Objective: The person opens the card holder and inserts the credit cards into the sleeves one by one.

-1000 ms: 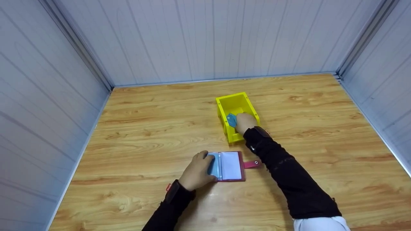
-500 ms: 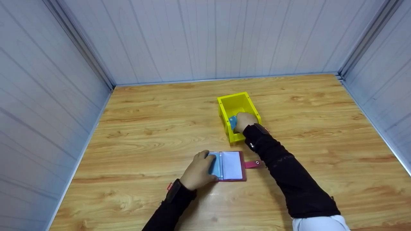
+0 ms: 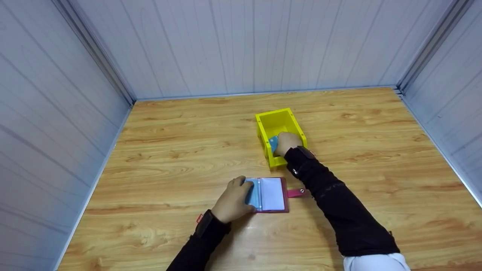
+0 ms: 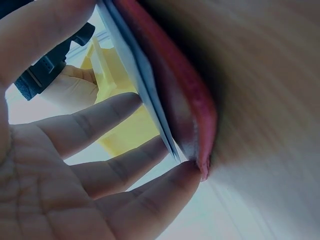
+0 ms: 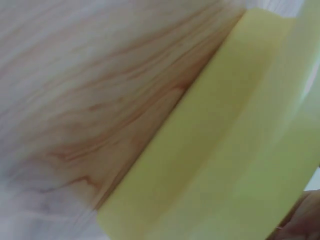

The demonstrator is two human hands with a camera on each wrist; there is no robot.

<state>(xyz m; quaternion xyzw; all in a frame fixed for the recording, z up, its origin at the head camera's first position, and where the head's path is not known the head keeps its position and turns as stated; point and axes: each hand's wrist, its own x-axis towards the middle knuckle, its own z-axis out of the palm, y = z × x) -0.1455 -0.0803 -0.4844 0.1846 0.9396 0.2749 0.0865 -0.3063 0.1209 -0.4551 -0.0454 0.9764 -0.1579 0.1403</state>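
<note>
An open pink-red card holder [image 3: 285,203] with clear sleeves lies on the wooden table, its snap strap [image 3: 295,192] pointing right. My left hand [image 3: 232,201] holds its left side, thumb at the near edge and fingers at the far edge. In the left wrist view, fingertips touch the cover's rim [image 4: 202,110] and the sleeves [image 4: 145,85], which stand a little apart. Beyond the card holder, my right hand [image 3: 288,142] reaches down into a yellow bin [image 3: 276,119] and holds a blue card [image 3: 273,143]; its fingertips are hidden. The bin's wall fills much of the right wrist view.
Pale panelled walls [image 3: 233,49] enclose the table [image 3: 180,143] at the back and both sides. The bin's low front lip [image 3: 278,162] stands a short way behind the card holder. My right forearm [image 3: 335,203] passes just right of the strap.
The blue card has dropped slightly lower in the bin with my right hand and shows less of its face. My left hand and the card holder stay in place; the head view has shifted slightly.
</note>
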